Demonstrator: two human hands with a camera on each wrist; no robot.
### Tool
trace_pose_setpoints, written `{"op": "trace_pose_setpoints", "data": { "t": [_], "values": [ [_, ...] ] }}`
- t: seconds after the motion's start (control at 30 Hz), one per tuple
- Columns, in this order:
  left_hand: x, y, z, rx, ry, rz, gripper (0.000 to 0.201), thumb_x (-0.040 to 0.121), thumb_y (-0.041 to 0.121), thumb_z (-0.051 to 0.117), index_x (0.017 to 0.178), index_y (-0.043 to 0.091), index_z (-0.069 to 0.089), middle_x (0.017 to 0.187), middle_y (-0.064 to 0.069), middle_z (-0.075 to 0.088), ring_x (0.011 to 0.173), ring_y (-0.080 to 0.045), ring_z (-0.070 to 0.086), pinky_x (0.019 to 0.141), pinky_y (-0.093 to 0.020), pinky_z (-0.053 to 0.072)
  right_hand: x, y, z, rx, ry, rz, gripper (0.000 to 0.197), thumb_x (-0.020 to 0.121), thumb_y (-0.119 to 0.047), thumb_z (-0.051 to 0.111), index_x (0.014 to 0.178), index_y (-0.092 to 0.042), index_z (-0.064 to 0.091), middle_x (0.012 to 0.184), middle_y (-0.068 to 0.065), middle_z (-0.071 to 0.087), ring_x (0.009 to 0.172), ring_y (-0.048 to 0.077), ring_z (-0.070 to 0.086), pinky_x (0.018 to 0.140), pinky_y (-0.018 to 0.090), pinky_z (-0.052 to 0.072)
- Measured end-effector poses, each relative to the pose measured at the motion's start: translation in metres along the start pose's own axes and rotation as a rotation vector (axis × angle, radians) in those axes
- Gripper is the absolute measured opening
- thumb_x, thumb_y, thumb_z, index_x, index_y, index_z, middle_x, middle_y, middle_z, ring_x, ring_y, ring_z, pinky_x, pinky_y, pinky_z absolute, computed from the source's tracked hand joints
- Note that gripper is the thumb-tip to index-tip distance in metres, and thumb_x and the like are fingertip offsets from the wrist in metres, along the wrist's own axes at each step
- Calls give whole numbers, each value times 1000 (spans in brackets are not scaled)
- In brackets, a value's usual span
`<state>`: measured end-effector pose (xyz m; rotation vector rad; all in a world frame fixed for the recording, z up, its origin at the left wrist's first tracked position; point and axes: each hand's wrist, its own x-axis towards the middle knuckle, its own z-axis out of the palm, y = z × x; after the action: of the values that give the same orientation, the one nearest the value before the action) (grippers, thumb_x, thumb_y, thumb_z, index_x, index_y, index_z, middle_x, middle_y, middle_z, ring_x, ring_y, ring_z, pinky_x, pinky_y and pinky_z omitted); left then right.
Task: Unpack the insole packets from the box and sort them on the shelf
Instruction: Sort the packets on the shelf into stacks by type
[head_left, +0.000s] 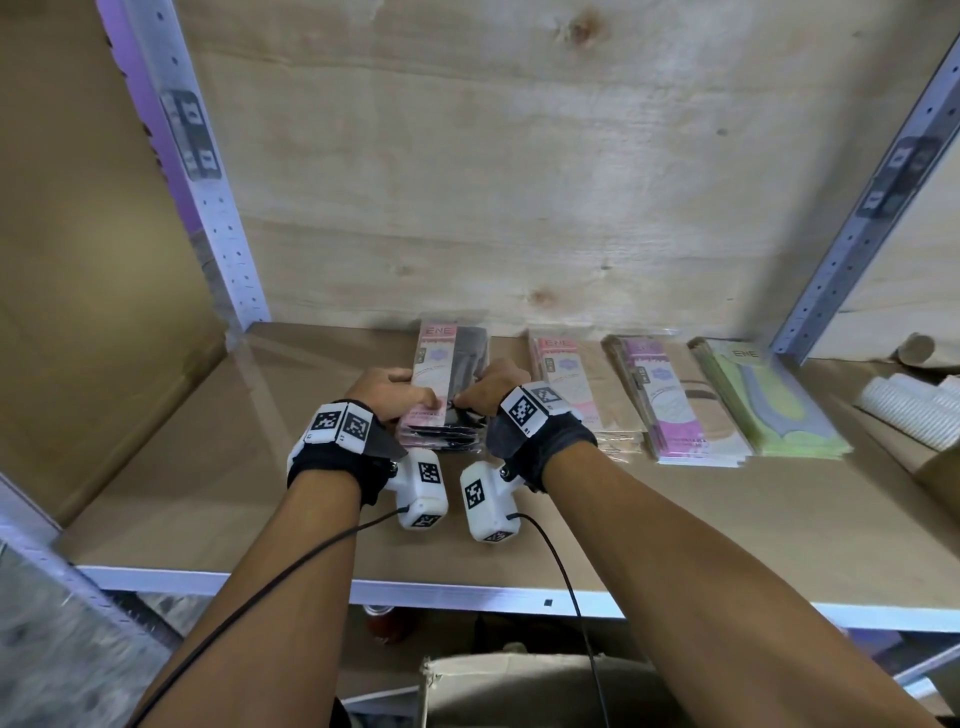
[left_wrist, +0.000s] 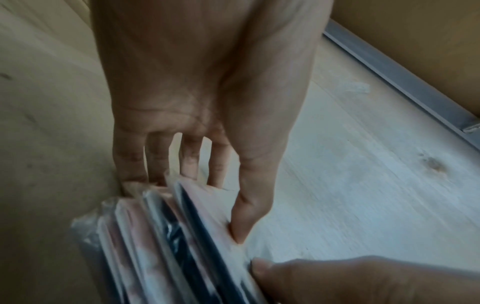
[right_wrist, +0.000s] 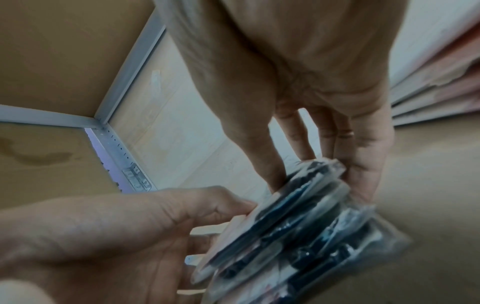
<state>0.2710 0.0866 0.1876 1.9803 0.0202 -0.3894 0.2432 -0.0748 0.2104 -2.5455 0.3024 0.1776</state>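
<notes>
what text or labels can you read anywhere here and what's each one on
"ENE" on the top of the black insole packet stack under both hands.
"ENE" on the beige insole packet stack.
"ENE" on the green insole packet stack.
Brand on the purple insole packet stack: too blurred to read.
Smaller print on all packets: too small to read.
Upright tags and wrist marker squares: patterns only, no legible words.

Head view looks down at shelf (head_left: 675, 519); 2 close wrist views share packet stack (left_wrist: 182, 236).

A stockroom: metal racking uprights (head_left: 228, 244), plywood back panel (head_left: 519, 156), and sorted stacks of retail packets (head_left: 675, 400).
</notes>
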Motion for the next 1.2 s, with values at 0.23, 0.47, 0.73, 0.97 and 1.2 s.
{"op": "trace_pose_setpoints", "data": {
  "t": [0.23, 0.47, 0.73, 0.97, 1.2],
  "values": [
    [2, 0, 2, 67, 42, 6, 53, 74, 14, 82, 125, 17, 68, 117, -4, 74, 102, -22, 72, 98, -41, 55, -6, 0, -4, -23, 17, 20, 31, 90, -29, 69, 111, -7, 65, 112, 9, 69, 94, 21, 66, 82, 27, 54],
    [-5, 2, -2, 16, 25, -21, 48, 77, 14, 82, 123, 7, 69, 109, -13, 74, 98, -29, 73, 93, -46, 57, -11, 8, -9, 35, 12, -14, 46, 88, -40, 67, 119, -7, 59, 119, 10, 65, 93, 23, 60, 68, 29, 47],
    [-21, 45, -14, 42, 352, 55, 71, 73, 51, 79, 132, 17, 60, 136, -8, 60, 122, -29, 58, 107, -42, 45, -14, 70, -65, 498, 214, -61, 25, 92, -23, 63, 107, -3, 67, 78, 12, 74, 64, 25, 73, 71, 42, 63],
    [-49, 94, 92, -61, -34, 219, 53, 85, 28, 77, 132, 18, 54, 124, -2, 59, 109, -23, 64, 85, -35, 59, -28, 145, -90, 245, 375, 91, 19, 89, -21, 62, 104, -13, 70, 111, 11, 72, 105, 29, 66, 96, 39, 53],
    [-33, 81, 142, 160, -128, 119, 33, 94, 24, 66, 123, 9, 62, 120, -11, 70, 108, -28, 68, 93, -45, 58, -30, 156, -84, 266, 165, 144, 36, 88, -24, 63, 120, -7, 58, 117, 12, 62, 105, 31, 63, 87, 41, 57]
  ]
}}
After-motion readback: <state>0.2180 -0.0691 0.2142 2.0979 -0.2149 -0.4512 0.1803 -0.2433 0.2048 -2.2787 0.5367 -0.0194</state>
